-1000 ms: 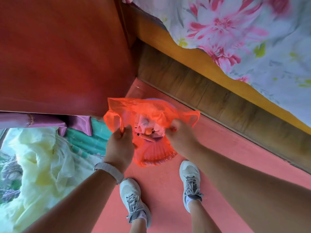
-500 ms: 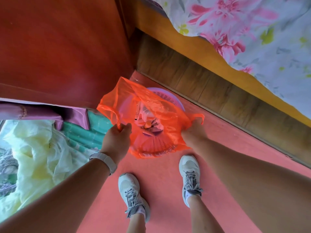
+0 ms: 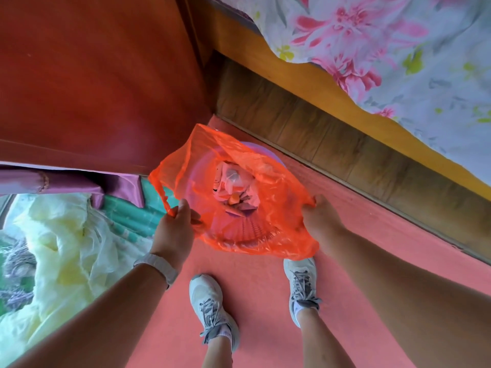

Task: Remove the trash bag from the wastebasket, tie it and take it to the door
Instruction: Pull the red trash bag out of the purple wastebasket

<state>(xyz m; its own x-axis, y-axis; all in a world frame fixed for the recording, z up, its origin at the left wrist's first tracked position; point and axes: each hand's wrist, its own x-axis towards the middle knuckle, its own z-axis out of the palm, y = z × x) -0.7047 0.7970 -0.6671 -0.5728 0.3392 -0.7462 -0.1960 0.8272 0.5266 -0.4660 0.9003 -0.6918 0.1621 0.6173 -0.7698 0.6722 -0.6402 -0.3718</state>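
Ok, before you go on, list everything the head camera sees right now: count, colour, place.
trash bag: one, translucent orange, centre, mouth held open over the wastebasket
wastebasket: one, lilac, inside the bag, only its far rim bare
trash: several crumpled pieces, pink, white and orange, at the bag's bottom
cabinet: one, red-brown wood, upper left
bed frame: one, yellow-brown wood, upper right
bedsheet: one, pale with pink flowers, top right
floor: red, underfoot
fabric pile: pale yellow, lower left
shoes: two, white-grey, bottom centre
wristband: one, white, left wrist
left hand: grip closed on the bag's left edge
right hand: grip closed on the bag's right edge
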